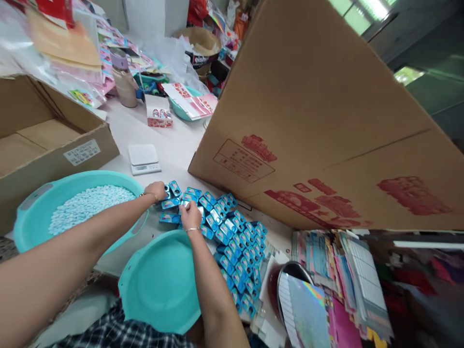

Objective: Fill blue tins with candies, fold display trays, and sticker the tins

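Observation:
Small shiny blue tins (pixel 232 241) stand and lie in a dense cluster on the white table. My left hand (pixel 155 191) is at the cluster's far left end, fingers closed on a blue tin (pixel 167 191). A little to the right, my right hand (pixel 190 216) has its fingers bent down among the tins, closed on one that they partly cover. Left of the hands, a turquoise basin (pixel 32 208) holds many pale blue and white candy-like pieces (pixel 87 205), partly behind my left forearm. Nearer my body is a second turquoise basin (pixel 159 280) with nothing visible inside.
A large cardboard carton (pixel 308 121) rises along the right. An open cardboard box (pixel 83 145) stands at left. Beyond the hands are a small white scale (pixel 144 159), a small display box (pixel 159 113) and a bottle (pixel 123 79). Stacked cards (pixel 344 275) lie lower right.

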`<state>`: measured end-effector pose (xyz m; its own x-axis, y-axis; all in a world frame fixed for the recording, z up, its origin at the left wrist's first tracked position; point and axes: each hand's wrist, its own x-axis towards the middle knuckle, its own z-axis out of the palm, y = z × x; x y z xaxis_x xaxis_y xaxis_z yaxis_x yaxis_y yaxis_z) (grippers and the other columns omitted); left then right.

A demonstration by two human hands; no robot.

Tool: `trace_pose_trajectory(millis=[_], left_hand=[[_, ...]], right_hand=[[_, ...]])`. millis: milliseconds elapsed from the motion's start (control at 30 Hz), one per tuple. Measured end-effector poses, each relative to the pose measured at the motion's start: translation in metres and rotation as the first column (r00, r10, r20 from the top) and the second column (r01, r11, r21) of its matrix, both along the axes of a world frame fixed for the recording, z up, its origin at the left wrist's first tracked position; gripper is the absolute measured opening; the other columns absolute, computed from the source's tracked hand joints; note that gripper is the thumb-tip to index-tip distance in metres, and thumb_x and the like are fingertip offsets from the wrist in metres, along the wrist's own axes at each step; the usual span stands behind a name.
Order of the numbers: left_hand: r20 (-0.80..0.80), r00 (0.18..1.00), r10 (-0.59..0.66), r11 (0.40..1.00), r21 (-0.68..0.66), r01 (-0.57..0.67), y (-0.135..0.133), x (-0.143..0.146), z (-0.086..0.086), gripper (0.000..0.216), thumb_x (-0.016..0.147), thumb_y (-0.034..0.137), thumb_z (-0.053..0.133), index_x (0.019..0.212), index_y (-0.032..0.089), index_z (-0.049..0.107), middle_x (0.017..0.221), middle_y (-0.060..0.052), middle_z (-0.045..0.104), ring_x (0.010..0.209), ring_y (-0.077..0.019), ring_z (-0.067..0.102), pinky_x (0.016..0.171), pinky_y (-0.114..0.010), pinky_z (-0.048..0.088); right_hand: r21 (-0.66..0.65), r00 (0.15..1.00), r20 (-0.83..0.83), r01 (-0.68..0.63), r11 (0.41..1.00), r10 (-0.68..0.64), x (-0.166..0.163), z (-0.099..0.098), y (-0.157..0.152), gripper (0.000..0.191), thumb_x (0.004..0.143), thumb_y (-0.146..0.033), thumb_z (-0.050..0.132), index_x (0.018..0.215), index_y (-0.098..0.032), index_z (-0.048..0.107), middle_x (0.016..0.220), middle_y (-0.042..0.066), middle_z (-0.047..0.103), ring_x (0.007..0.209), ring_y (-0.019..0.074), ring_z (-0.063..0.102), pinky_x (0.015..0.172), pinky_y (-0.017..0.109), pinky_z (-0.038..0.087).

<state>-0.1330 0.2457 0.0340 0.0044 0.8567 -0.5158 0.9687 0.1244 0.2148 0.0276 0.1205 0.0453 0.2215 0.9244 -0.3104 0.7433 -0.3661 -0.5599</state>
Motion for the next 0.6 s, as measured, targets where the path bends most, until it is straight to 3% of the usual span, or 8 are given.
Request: trace_pose_trajectory(millis=[67, 167, 267, 333, 367, 467, 533, 600], left_hand=[[-0.019, 1.0, -0.022, 1.0, 0.01, 0.022, -0.001, 0.001, 0.004, 0.042, 0.078, 0.043, 0.07, 0.104, 0.01, 0.067, 0.11, -0.018, 0.069, 0.101, -0.0287, 0.065, 0.081, -0.035, 0.05], [-0.021, 0.996, -0.085, 0.995, 0.049, 0.086, -0.009, 0.001, 0.019, 0.042, 0.077, 0.044, 0.067, 0.099, 0.008, 0.068, 0.106, -0.019, 0.071, 0.1, -0.0304, 0.065, 0.079, -0.03, 0.047], [0.023, 0.983, -0.183, 0.971, 0.16, 0.177, -0.039, -0.004, 0.043, 0.045, 0.09, 0.046, 0.05, 0.109, 0.008, 0.064, 0.101, -0.01, 0.071, 0.1, -0.0243, 0.063, 0.083, -0.026, 0.043], [0.08, 0.961, -0.263, 0.943, 0.231, 0.239, -0.074, -0.013, 0.053, 0.052, 0.096, 0.047, 0.037, 0.12, 0.006, 0.057, 0.097, -0.005, 0.068, 0.094, -0.0193, 0.062, 0.081, -0.023, 0.042], [0.14, 0.939, -0.315, 0.927, 0.255, 0.274, -0.095, -0.018, 0.053, 0.057, 0.096, 0.051, 0.032, 0.122, 0.006, 0.056, 0.094, -0.002, 0.067, 0.091, -0.0174, 0.063, 0.079, -0.022, 0.042], [0.452, 0.84, -0.3, 0.953, 0.185, 0.24, -0.155, -0.037, 0.037, 0.058, 0.085, 0.058, 0.05, 0.117, 0.011, 0.06, 0.096, -0.002, 0.069, 0.089, -0.0201, 0.065, 0.078, -0.024, 0.047], [0.564, 0.791, -0.237, 0.971, 0.108, 0.215, -0.185, -0.044, 0.022, 0.06, 0.076, 0.06, 0.059, 0.115, 0.014, 0.061, 0.102, -0.005, 0.069, 0.083, -0.0221, 0.067, 0.076, -0.028, 0.052], [0.67, 0.709, -0.219, 0.972, 0.089, 0.216, -0.205, -0.046, 0.016, 0.064, 0.07, 0.061, 0.063, 0.114, 0.015, 0.061, 0.112, -0.009, 0.066, 0.087, -0.0254, 0.068, 0.078, -0.032, 0.055]], right_hand=[[0.119, 0.974, -0.165, 0.176, 0.977, -0.155, 0.025, 0.006, -0.068, 0.023, 0.091, -0.048, 0.047, 0.093, -0.025, 0.052, 0.076, 0.0, 0.064, 0.07, 0.0174, 0.061, 0.068, 0.027, 0.046], [0.19, 0.869, -0.272, 0.471, 0.862, -0.414, 0.061, 0.009, -0.196, 0.024, 0.091, -0.05, 0.046, 0.089, -0.026, 0.049, 0.073, 0.0, 0.059, 0.067, 0.0185, 0.059, 0.064, 0.028, 0.045], [0.118, 0.709, -0.226, 0.701, 0.704, -0.668, 0.069, -0.006, -0.314, 0.029, 0.085, -0.054, 0.056, 0.093, -0.027, 0.05, 0.076, 0.002, 0.06, 0.067, 0.0197, 0.059, 0.067, 0.031, 0.047], [-0.021, 0.585, -0.297, 0.786, 0.618, -0.755, 0.055, -0.026, -0.361, 0.046, 0.074, -0.059, 0.067, 0.102, -0.025, 0.053, 0.081, 0.003, 0.061, 0.066, 0.0194, 0.06, 0.065, 0.032, 0.05], [-0.135, 0.516, -0.363, 0.795, 0.592, -0.776, 0.045, -0.037, -0.372, 0.056, 0.069, -0.061, 0.069, 0.106, -0.023, 0.053, 0.083, 0.004, 0.063, 0.066, 0.0199, 0.061, 0.063, 0.032, 0.05], [-0.42, 0.299, -0.532, 0.719, 0.553, -0.793, 0.011, -0.067, -0.365, 0.075, 0.06, -0.061, 0.075, 0.117, -0.017, 0.054, 0.089, 0.007, 0.067, 0.066, 0.0216, 0.063, 0.052, 0.033, 0.05], [-0.442, 0.189, -0.585, 0.741, 0.505, -0.789, -0.005, -0.075, -0.347, 0.068, 0.056, -0.052, 0.077, 0.111, -0.015, 0.06, 0.085, 0.006, 0.069, 0.064, 0.0208, 0.062, 0.051, 0.032, 0.049], [-0.361, 0.115, -0.612, 0.84, 0.405, -0.783, -0.015, -0.072, -0.34, 0.048, 0.054, -0.04, 0.076, 0.093, -0.014, 0.067, 0.073, 0.002, 0.068, 0.062, 0.0185, 0.059, 0.053, 0.03, 0.048]])
